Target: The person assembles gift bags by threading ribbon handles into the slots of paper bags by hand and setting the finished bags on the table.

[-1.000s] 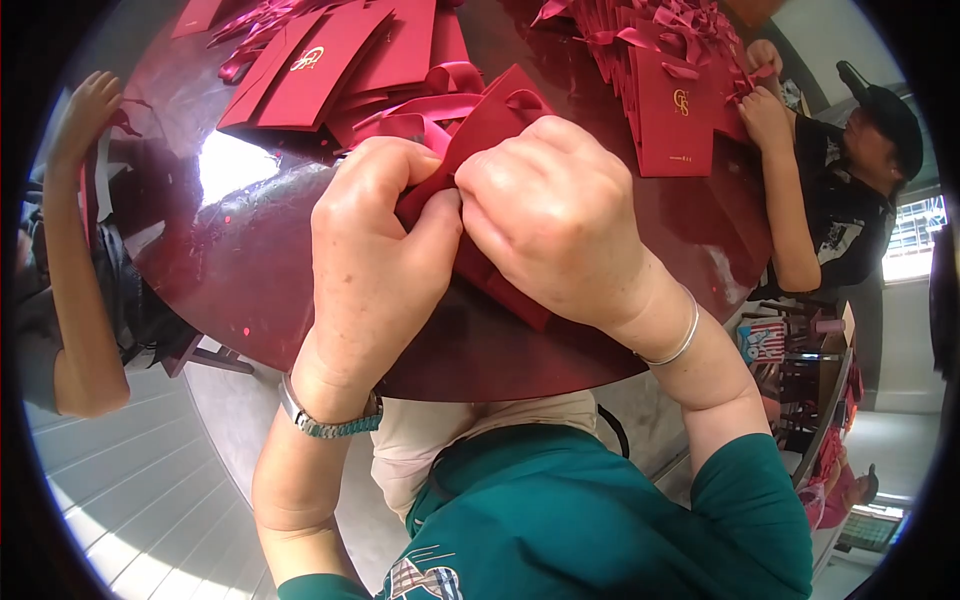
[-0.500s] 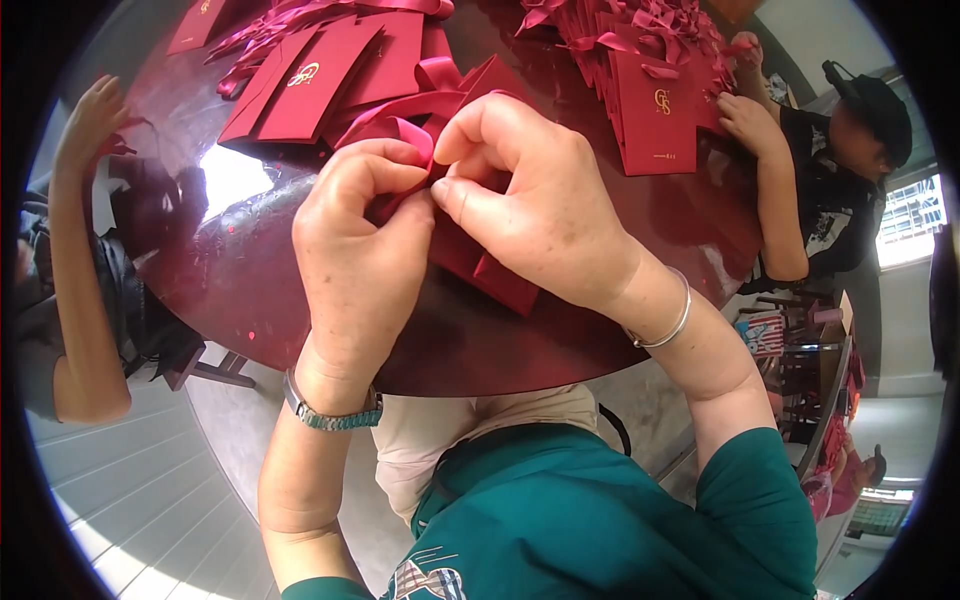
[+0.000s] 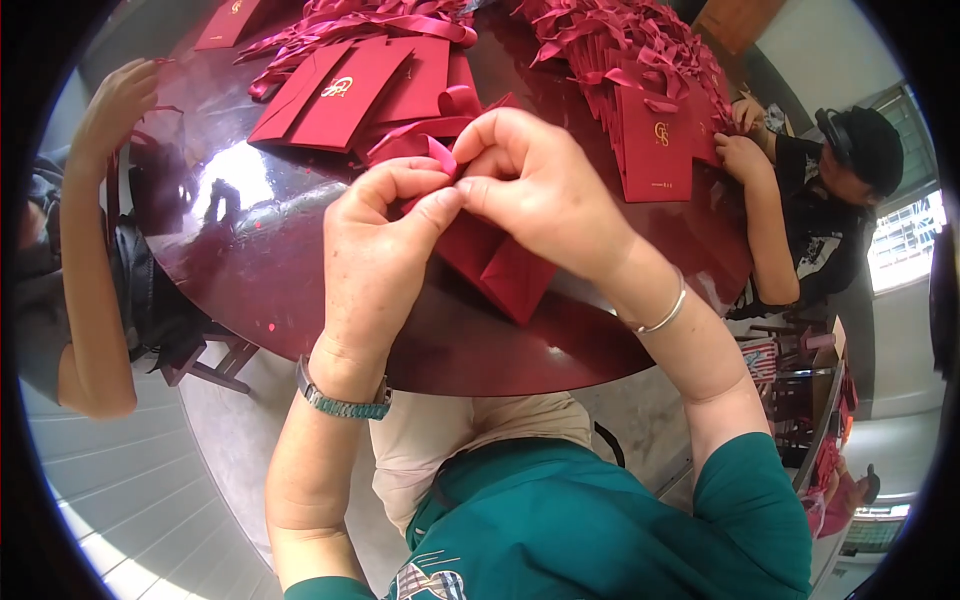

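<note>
Both my hands meet above a red paper gift bag (image 3: 500,272) that lies on the dark red table. My left hand (image 3: 380,225) pinches a glossy pink-red ribbon (image 3: 440,153) between thumb and fingertips. My right hand (image 3: 535,190) is closed too, thumb against forefinger, on the ribbon right beside the left fingertips. The exact spot where the ribbon is gripped is hidden behind my fingers. The bag's lower end sticks out below my hands, toward me.
Red gift bags with ribbons (image 3: 335,95) lie in a pile beyond my hands. At the right stands a dense row of bags (image 3: 655,140). Co-workers sit left and right, a co-worker's hand (image 3: 125,100) raised at the left. The round table's edge (image 3: 500,390) is near me.
My hands and the ribbon appear slightly further right in the view, still pinched together. More of the bag's lower end shows. The co-worker's hand at the left has shifted.
</note>
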